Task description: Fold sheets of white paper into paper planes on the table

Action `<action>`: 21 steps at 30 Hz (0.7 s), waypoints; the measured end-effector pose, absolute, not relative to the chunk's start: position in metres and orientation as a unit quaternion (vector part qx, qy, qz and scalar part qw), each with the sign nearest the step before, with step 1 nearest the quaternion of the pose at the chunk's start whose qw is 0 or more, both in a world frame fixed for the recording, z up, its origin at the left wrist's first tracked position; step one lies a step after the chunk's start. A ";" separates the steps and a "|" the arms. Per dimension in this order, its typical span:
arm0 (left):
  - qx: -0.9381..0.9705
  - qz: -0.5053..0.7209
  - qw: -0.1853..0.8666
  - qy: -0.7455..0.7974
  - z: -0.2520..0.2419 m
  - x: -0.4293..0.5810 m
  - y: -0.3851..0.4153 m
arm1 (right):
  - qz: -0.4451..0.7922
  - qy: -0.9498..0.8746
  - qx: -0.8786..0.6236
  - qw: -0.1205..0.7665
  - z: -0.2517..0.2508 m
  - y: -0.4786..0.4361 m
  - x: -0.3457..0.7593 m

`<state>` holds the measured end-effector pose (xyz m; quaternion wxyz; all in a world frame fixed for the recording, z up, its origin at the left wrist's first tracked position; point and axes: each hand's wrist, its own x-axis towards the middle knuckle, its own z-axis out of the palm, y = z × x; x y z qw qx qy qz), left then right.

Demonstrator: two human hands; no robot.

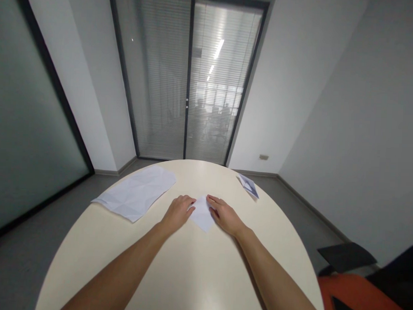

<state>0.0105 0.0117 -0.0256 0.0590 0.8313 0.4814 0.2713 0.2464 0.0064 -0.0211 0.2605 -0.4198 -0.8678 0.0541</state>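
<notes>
A small folded piece of white paper (pixel 202 217) lies on the round table between my two hands, one corner pointing toward me. My left hand (pixel 179 213) grips its left edge, with thumb and fingers close together. At the right edge, my right hand (pixel 224 215) has its fingers and thumb closed on the same paper. The fingertips cover parts of both edges.
A large creased white sheet (pixel 137 191) lies at the table's far left. Near the far right edge rests another folded paper (pixel 249 185). The pale round table (pixel 189 272) has an orange-seated chair (pixel 354 293) to its right. A glass door (pixel 189 77) stands beyond.
</notes>
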 end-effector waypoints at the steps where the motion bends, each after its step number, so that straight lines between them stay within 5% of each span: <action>1: 0.832 0.271 0.055 0.481 -0.026 0.010 0.012 | 0.050 -0.869 -0.420 0.256 -0.021 0.006 0.246; 21: 0.879 0.287 0.051 0.378 -0.033 0.011 0.013 | 0.072 -0.889 -0.367 0.262 -0.021 0.009 0.247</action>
